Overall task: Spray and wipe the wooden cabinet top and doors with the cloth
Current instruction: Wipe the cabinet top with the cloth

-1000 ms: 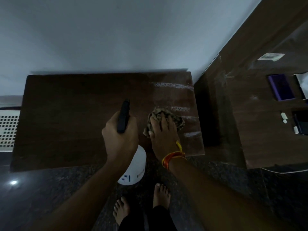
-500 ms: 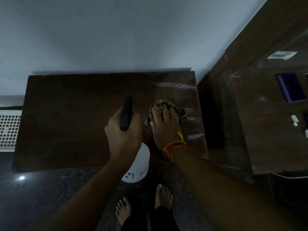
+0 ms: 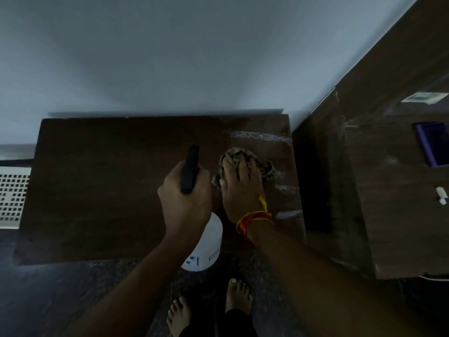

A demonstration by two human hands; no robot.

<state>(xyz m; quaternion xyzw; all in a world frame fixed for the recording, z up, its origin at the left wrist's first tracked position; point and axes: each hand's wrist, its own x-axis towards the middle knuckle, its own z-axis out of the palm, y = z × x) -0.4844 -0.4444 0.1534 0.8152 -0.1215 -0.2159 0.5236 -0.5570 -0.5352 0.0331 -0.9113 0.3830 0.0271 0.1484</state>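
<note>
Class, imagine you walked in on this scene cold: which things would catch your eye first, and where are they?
At centre, the right hand presses a crumpled cloth onto the wooden cabinet top. Beside it, the left hand grips a white spray bottle by its black trigger head. Pale wet streaks glisten near the top's right edge.

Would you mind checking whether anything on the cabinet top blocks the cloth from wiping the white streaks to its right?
Nothing visible does. The right hand presses the cloth on the cabinet top, and the white streaks lie on bare wood beside it. The spray bottle, in the left hand, is on the other side.

arms: bare | right wrist: orange-yellow thread band (image 3: 255,221) | feet (image 3: 237,296): bare | trousers (image 3: 233,324): dark
</note>
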